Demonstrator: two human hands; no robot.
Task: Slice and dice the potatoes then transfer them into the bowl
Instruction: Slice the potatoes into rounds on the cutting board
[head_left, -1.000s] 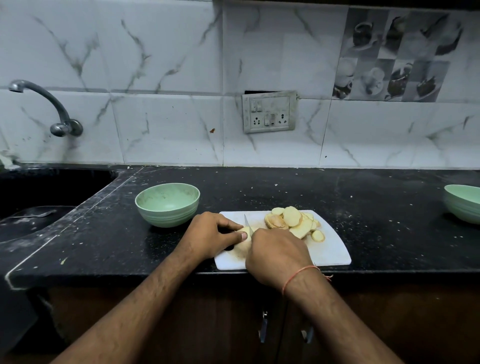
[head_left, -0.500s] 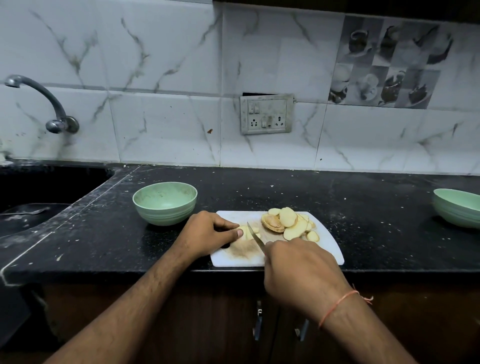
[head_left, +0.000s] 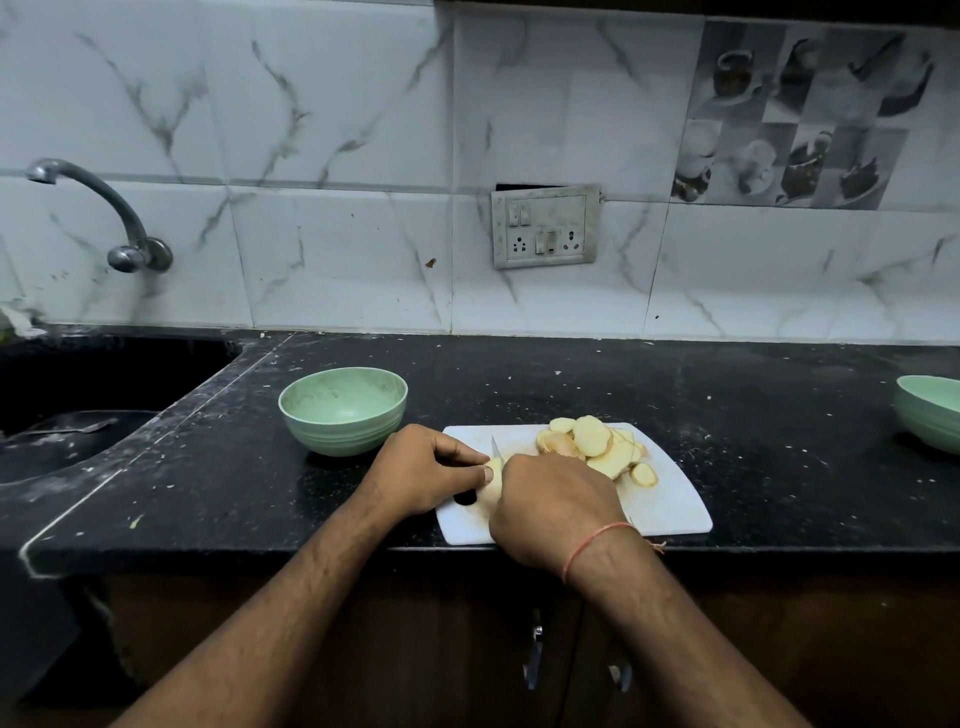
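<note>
Potato piece (head_left: 493, 480) sitting at near-left of white cutting board (head_left: 675, 512), being pinned by left hand (head_left: 423, 470), fingers curled over it, likely keeping it from rolling. Knife (head_left: 495, 448) being gripped in right hand (head_left: 553, 506), fingers wrapped round hidden handle, blade tip showing just past potato. Slices (head_left: 592, 441) piling at far-right of board, clear of blade. Green bowl (head_left: 343, 410) waiting just left of board, apparently for transfer. Second bowl (head_left: 930, 413) sitting far right.
</note>
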